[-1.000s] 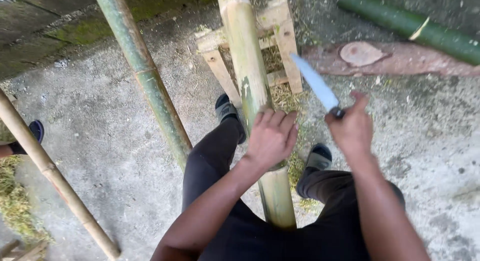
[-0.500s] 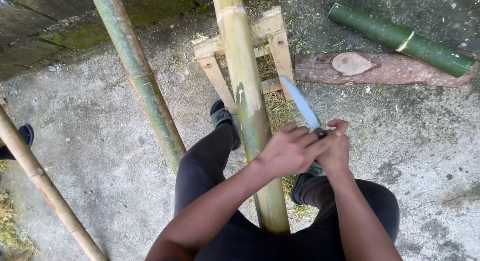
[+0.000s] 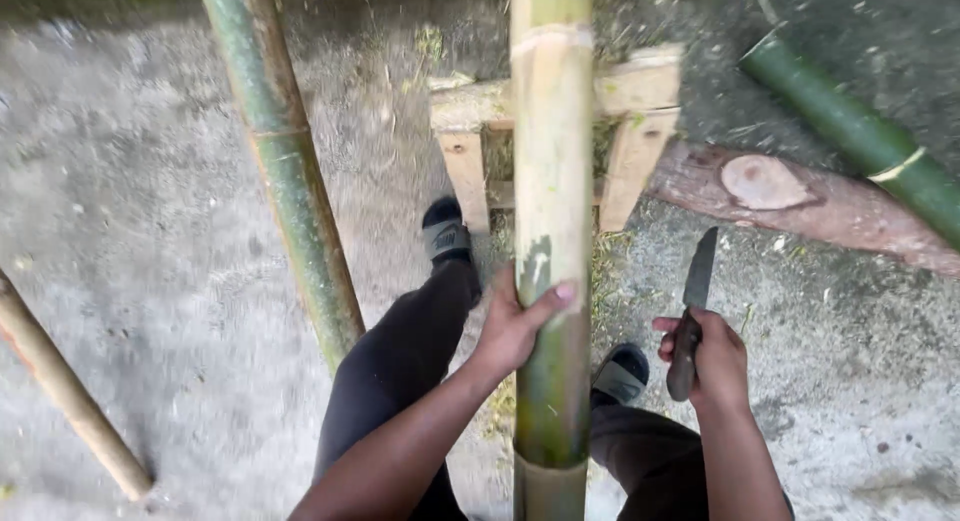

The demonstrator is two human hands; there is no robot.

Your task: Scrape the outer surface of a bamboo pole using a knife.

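A thick bamboo pole (image 3: 549, 181), yellow-green with its skin partly shaved, runs from my lap up across a low wooden stand (image 3: 640, 101). My left hand (image 3: 515, 321) grips the pole's left side about midway, thumb across the front. To the right of the pole, my right hand (image 3: 708, 359) holds a long knife (image 3: 693, 291) by its dark handle, blade pointing up and away, not touching the bamboo. My legs in black trousers and two dark sandals (image 3: 445, 231) straddle the pole.
A green bamboo pole (image 3: 290, 181) lies to the left, a tan one (image 3: 60, 391) at the far left. A short green bamboo piece (image 3: 860, 131) and a reddish log (image 3: 800, 201) lie at the right. Shavings litter the concrete floor around the stand.
My right hand has drawn the knife away from the pole to the right. The left hand has shifted from near the knife hand onto the pole's left side. The view has tilted forward.
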